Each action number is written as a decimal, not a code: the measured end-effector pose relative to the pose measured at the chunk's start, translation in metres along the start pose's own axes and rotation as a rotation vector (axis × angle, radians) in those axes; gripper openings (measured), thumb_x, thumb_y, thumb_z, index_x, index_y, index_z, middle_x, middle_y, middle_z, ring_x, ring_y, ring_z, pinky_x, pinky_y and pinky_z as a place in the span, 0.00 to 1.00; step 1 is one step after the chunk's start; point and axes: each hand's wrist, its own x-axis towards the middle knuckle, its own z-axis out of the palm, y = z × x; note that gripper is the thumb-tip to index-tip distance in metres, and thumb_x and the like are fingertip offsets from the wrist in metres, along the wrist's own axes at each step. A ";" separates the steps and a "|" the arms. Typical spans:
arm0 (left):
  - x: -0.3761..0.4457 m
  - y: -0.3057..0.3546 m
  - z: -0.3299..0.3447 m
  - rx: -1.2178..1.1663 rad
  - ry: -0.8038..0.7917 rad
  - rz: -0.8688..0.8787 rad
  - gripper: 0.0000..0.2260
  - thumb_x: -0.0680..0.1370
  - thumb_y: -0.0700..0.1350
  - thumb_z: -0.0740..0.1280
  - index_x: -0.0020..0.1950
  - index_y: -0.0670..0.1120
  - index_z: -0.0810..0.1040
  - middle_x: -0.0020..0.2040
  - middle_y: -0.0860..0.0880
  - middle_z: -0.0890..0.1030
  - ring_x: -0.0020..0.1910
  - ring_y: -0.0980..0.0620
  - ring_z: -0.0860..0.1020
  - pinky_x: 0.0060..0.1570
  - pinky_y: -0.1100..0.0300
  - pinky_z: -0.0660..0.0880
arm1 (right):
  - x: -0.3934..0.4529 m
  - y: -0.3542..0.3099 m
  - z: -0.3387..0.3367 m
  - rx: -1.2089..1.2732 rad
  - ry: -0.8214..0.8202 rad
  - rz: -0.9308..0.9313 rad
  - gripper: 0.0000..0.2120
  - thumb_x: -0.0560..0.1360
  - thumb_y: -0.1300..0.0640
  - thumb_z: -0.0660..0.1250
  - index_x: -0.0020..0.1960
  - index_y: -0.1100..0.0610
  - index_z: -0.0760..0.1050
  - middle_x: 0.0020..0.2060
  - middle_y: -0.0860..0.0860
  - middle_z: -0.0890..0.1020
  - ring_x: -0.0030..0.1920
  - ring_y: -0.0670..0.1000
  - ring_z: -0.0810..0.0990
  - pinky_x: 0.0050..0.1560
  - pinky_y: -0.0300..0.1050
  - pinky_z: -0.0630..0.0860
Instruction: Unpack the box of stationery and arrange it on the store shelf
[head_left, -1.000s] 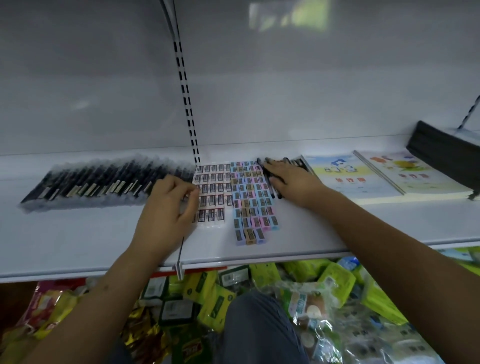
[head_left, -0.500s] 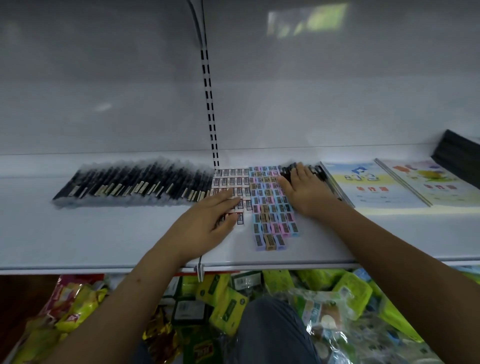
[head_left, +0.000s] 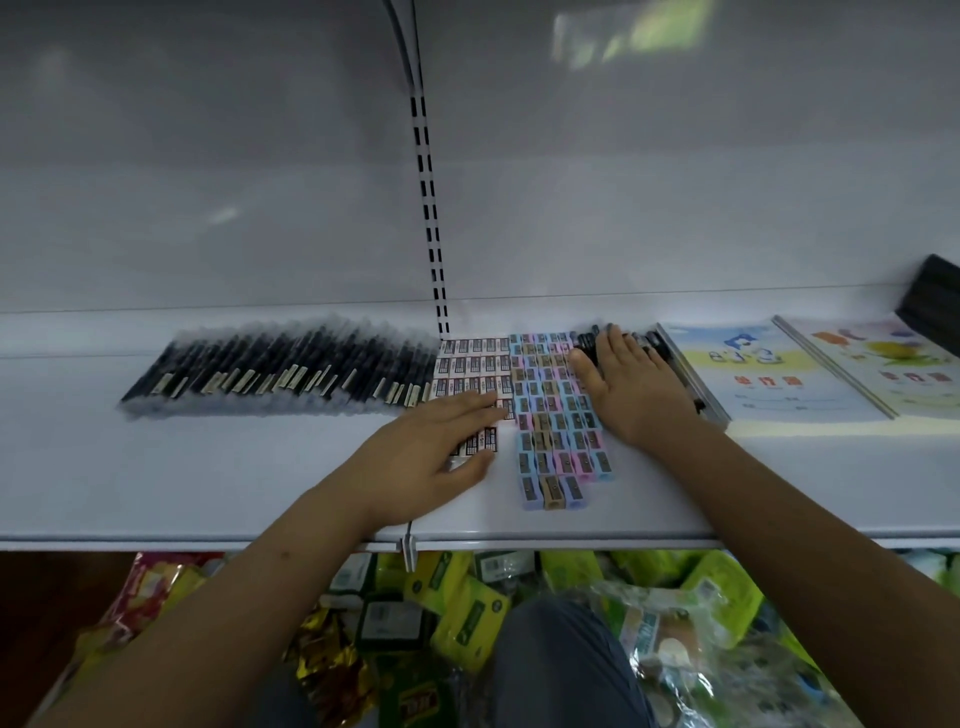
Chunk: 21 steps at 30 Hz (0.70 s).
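So the white shelf is being filled up, and most of the arranging looks done already, as far as can be judged. No box is being shown anywhere in view, so how much is left to unpack can't be told.

Biggest stuff first: two exercise books are lying flat just beyond the right hand's outer edge, with a dark stack further out that way, too cut off to identify. A long row of black pens is fanned out past the left hand's fingertips and off to its outer side.

Between the two hands, a block of pastel sharpeners is being squared up, with a few straggling rows sticking out toward the shelf's front edge. Right next to it, under and beyond the left fingers, a white eraser block is being tidied.

The left hand is being laid flat, fingers straight, on the near rows of erasers; nothing is being gripped. The right hand is also being kept flat and spread, its thumb side pressed against the sharpeners' edge, its fingers covering some black clips or pens that can't be made out properly.

Likely just final nudging is being left: evening those front rows.
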 end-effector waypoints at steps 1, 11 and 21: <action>0.001 0.000 0.000 -0.001 -0.009 -0.002 0.23 0.83 0.58 0.56 0.78 0.60 0.59 0.77 0.64 0.54 0.75 0.68 0.49 0.70 0.72 0.43 | 0.000 0.000 0.001 -0.009 0.005 -0.005 0.50 0.66 0.28 0.25 0.79 0.57 0.41 0.79 0.54 0.44 0.79 0.51 0.43 0.78 0.52 0.43; 0.010 -0.014 -0.012 0.002 -0.262 0.071 0.26 0.84 0.57 0.50 0.81 0.55 0.46 0.80 0.59 0.43 0.77 0.65 0.39 0.71 0.72 0.35 | 0.000 0.000 0.002 -0.014 0.016 -0.010 0.47 0.68 0.29 0.26 0.80 0.55 0.41 0.79 0.52 0.44 0.79 0.50 0.43 0.78 0.52 0.42; -0.002 -0.004 -0.012 -0.035 0.009 0.056 0.25 0.84 0.58 0.51 0.81 0.55 0.53 0.80 0.58 0.47 0.78 0.64 0.43 0.75 0.66 0.42 | -0.002 -0.003 -0.004 0.012 0.190 -0.068 0.45 0.73 0.32 0.26 0.78 0.55 0.57 0.78 0.53 0.58 0.78 0.51 0.52 0.77 0.51 0.43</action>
